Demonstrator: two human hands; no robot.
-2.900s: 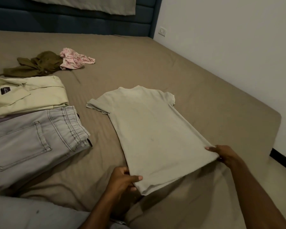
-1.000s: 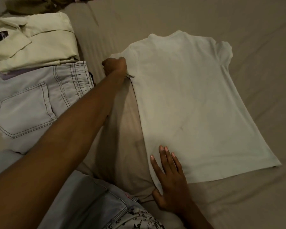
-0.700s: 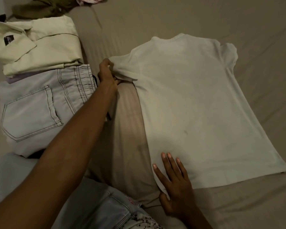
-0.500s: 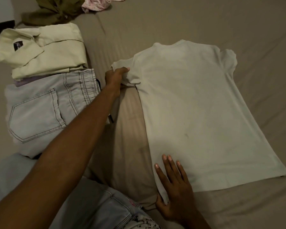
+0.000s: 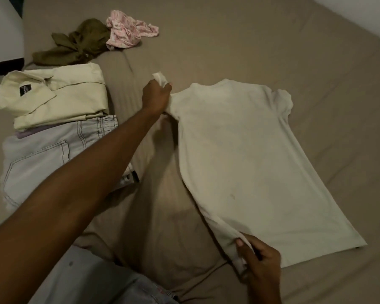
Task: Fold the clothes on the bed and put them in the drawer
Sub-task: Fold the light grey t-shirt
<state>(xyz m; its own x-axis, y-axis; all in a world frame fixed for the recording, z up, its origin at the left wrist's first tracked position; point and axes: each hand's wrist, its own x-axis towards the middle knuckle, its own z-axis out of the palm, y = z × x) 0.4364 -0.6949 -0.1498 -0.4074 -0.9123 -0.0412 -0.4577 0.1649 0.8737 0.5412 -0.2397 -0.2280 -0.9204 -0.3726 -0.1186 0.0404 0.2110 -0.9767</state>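
T-shirt [image 5: 246,163] lay flat on the bed [image 5: 272,40], hem toward me, neck away. My left hand [image 5: 156,96] was clamped on the near sleeve, cloth bunched in the fist and a corner poking out past the knuckles, sleeve lifted off the sheet. My right hand [image 5: 258,263] pinched the hem corner on the same side, thumb on top, fingers curled under, edge raised a little. Both grips closed on the shirt, so I judged this as the start of the first lengthwise fold, that side going over onto the middle. Risks: the two hands were well apart, so the long edge between them could sag and drag, giving a crooked fold line; pulling harder with one hand would skew the whole shirt on the sheet. The sleeve was wadded in my fist, not flat, so it could end up crumpled inside the fold. The far sleeve and far hem corner had nothing holding them, so a quick lift could slide the shirt toward me. Folded cream shirt [image 5: 53,95] sat on folded grey jeans [image 5: 48,154] just beside my left forearm; a wide swing could knock that stack. Olive garment [image 5: 75,44] and pink garment [image 5: 127,29] lay unfolded further up the bed, touching each other. Drawer not in view.
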